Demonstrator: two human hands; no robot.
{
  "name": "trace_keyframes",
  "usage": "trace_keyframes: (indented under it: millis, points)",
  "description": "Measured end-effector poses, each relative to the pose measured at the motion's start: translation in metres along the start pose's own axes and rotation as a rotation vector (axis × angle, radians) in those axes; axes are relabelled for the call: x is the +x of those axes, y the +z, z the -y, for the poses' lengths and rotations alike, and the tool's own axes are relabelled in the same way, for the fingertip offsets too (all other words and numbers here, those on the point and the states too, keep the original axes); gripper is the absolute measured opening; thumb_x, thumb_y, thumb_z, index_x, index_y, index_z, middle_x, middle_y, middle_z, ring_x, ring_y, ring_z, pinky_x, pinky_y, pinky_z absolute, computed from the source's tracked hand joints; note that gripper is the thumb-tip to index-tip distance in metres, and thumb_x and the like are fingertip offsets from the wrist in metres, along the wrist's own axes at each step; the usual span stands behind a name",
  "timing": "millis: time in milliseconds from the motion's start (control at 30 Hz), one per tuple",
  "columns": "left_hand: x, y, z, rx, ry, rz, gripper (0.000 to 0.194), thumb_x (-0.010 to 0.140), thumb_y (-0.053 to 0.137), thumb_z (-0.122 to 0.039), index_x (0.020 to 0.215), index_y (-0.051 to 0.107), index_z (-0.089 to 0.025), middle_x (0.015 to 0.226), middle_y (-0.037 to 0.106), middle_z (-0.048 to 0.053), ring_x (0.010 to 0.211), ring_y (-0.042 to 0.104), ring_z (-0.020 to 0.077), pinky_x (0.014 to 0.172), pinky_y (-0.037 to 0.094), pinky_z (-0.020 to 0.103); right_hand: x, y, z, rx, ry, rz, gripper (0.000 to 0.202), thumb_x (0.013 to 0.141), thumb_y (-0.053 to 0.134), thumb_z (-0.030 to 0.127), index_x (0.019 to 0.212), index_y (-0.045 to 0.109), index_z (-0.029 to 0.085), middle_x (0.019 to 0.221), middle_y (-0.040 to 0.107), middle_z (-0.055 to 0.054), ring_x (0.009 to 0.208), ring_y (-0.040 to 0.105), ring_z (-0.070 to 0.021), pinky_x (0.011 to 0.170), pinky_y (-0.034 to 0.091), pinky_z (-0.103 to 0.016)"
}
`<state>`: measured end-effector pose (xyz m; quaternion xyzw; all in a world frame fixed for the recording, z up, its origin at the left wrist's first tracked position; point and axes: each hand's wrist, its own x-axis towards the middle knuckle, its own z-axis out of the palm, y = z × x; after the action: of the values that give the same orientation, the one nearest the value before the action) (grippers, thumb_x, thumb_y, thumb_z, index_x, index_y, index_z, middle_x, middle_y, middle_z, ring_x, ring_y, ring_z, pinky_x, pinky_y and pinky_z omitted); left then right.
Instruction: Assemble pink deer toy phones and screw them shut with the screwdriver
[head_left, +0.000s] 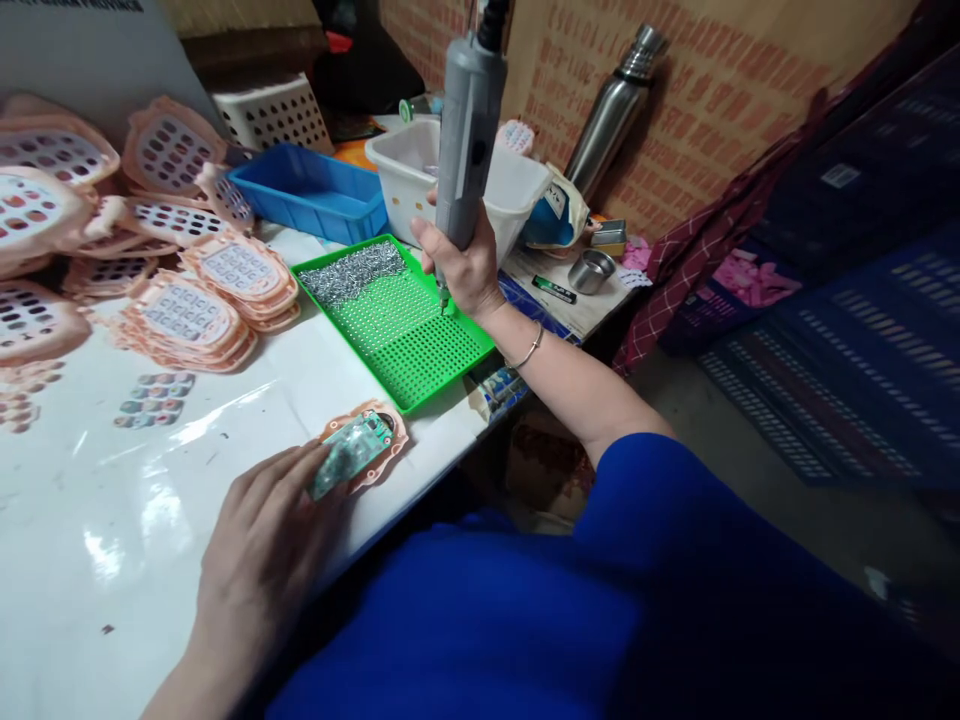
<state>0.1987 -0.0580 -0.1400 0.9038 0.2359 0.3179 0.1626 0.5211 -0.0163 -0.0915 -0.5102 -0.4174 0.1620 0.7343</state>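
My right hand is closed around a grey electric screwdriver, held upright with its bit pointing down over the green perforated tray. Small silver screws are heaped along the tray's far end. Near the table's front edge, my left hand grips a peach plastic shell by its left side. A green circuit board lies inside that shell. The fingertips of my left hand rest on the board's left end, and the thumb is hidden.
Stacked peach shells with keypads and larger shell pieces crowd the left. Loose printed buttons lie before them. Behind the tray stand a blue bin and a white basket. A steel bottle and metal cup are farther right.
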Motion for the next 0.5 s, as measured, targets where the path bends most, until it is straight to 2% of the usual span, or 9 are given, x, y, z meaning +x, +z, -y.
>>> trace_keyframes:
  millis: [133,300,367,467,500]
  points:
    - [-0.002,-0.002,-0.005,-0.035,-0.161,-0.038,0.060,0.098,0.063,-0.043,0.153,0.044,-0.028,0.124,0.073,0.012,0.104,0.074,0.0294,0.091,0.064,0.046,0.002,0.000,0.005,-0.051,0.006,0.005,0.061,0.064,0.088,0.064,0.087,0.046,0.026,0.067,0.052,0.010,0.052,0.049,-0.0083,0.054,0.047,-0.026]
    - [-0.005,-0.002,-0.001,-0.127,-0.150,0.057,0.072,0.099,0.061,-0.036,0.161,0.025,-0.031,0.129,0.073,0.012,0.105,0.076,0.0266,0.087,0.065,0.041,-0.006,0.015,0.035,-0.059,-0.077,0.025,0.054,0.073,0.079,0.067,0.094,0.049,0.028,0.067,0.051,0.007,0.052,0.050,-0.0108,0.054,0.047,-0.027]
    - [-0.005,-0.003,0.000,-0.169,-0.180,0.019,0.070,0.100,0.057,-0.037,0.162,0.024,-0.030,0.130,0.073,0.012,0.108,0.075,0.0269,0.090,0.064,0.042,-0.018,0.030,0.051,-0.015,-0.144,0.020,0.050,0.076,0.077,0.063,0.103,0.050,0.030,0.074,0.054,0.007,0.051,0.049,-0.0099,0.054,0.047,-0.027]
    - [-0.004,-0.006,0.000,-0.206,-0.197,0.084,0.073,0.101,0.056,-0.035,0.163,0.020,-0.029,0.133,0.071,0.013,0.113,0.073,0.0258,0.093,0.061,0.041,-0.049,0.054,0.072,0.092,-0.107,0.174,0.047,0.077,0.075,0.055,0.109,0.050,0.030,0.063,0.048,0.008,0.050,0.050,-0.0116,0.053,0.047,-0.027]
    - [-0.004,-0.008,0.000,-0.210,-0.194,0.102,0.074,0.100,0.056,-0.034,0.164,0.018,-0.030,0.134,0.071,0.013,0.114,0.073,0.0255,0.094,0.061,0.041,-0.062,0.062,0.079,0.181,-0.146,0.200,0.050,0.077,0.073,0.057,0.111,0.050,0.028,0.057,0.044,0.009,0.046,0.046,-0.0118,0.048,0.044,-0.027]
